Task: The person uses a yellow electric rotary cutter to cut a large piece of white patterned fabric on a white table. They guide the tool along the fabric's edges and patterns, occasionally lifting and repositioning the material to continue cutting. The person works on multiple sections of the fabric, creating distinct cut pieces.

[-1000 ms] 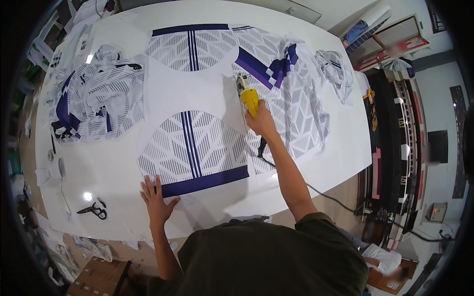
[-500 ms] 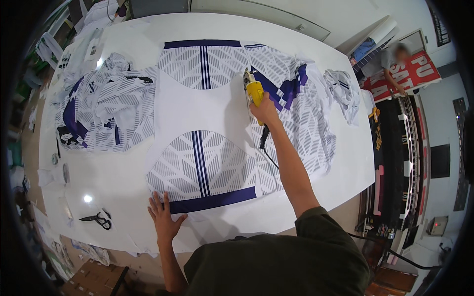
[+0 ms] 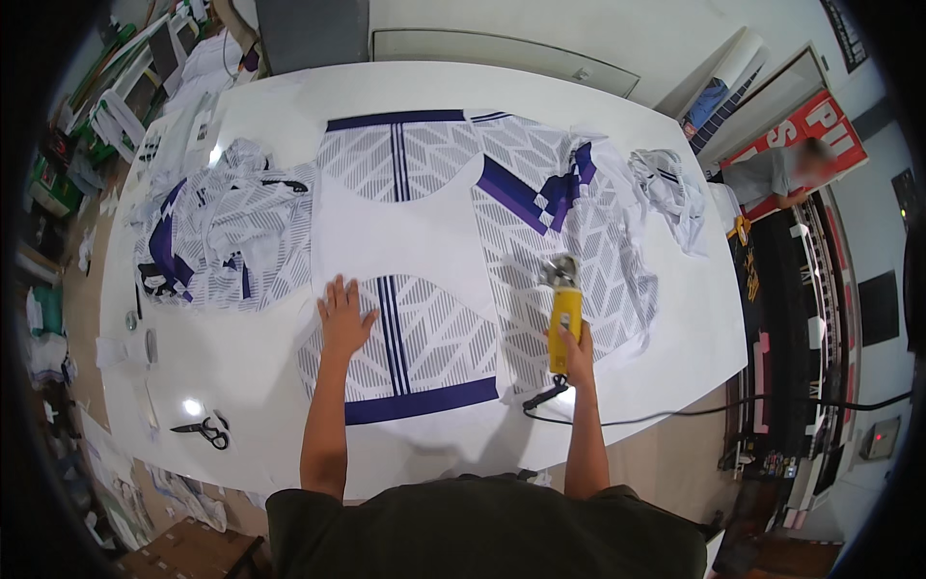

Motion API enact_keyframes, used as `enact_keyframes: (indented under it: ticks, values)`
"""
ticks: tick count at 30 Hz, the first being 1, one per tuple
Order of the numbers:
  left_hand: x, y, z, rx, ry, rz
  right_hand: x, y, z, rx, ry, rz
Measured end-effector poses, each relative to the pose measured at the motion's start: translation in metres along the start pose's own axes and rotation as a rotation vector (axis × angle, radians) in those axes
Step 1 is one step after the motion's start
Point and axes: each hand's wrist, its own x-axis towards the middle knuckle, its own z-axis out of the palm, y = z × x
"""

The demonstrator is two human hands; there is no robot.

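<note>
My left hand [image 3: 342, 323] lies with fingers spread on the lower patterned fabric panel [image 3: 434, 343], which has navy stripes and a navy band. My right hand [image 3: 576, 352] grips a yellow electric cutter [image 3: 564, 314] over the right stack of white, grey-patterned fabric [image 3: 521, 270] with purple chevrons. The cutter's metal head points away from me and its black cord trails right. An upper patterned panel [image 3: 444, 159] lies beyond a plain white area. Crumpled patterned fabric [image 3: 246, 227] sits to the left.
Black scissors [image 3: 207, 434] lie at the near left of the white table [image 3: 251, 376]. A small crumpled fabric piece [image 3: 675, 193] is at the far right. Another person [image 3: 762, 179] is beside a red sign at the right, near a long black machine [image 3: 772, 280].
My left hand has moved from the lower band up onto the panel's upper part. My right hand has drawn the cutter back toward me. The other person has shifted nearer.
</note>
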Motion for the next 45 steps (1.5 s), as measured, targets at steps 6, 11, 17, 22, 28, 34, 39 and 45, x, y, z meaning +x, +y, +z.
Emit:
enact_keyframes:
  ticks: [6,11,17,22,28,34,39,45]
  values:
    - [-0.137,0.099,-0.019,-0.088,-0.700,0.058,0.042,0.029,-0.140,-0.239,0.338,-0.120]
    - [-0.155,0.158,-0.021,-0.274,-0.890,0.285,0.040,0.000,-0.189,-0.405,0.540,-0.137]
    - [-0.105,0.163,0.014,-0.069,-0.236,0.032,-0.052,-0.022,-0.144,-0.656,0.282,-0.034]
    - [-0.108,0.186,0.029,-0.048,-0.312,0.002,-0.104,-0.032,-0.068,-0.745,0.016,0.002]
    - [-0.104,0.179,0.028,-0.019,-0.443,0.041,-0.111,-0.049,-0.006,-0.793,-0.022,-0.009]
    - [-0.103,0.157,0.035,-0.090,-0.412,0.110,-0.114,-0.045,0.032,-0.851,-0.004,-0.036]
    - [-0.105,0.156,0.039,-0.104,-0.382,0.125,-0.107,-0.035,0.055,-0.847,0.027,-0.058]
    - [-0.103,0.157,0.031,-0.117,-0.416,0.108,-0.094,-0.031,0.070,-0.899,0.042,-0.063]
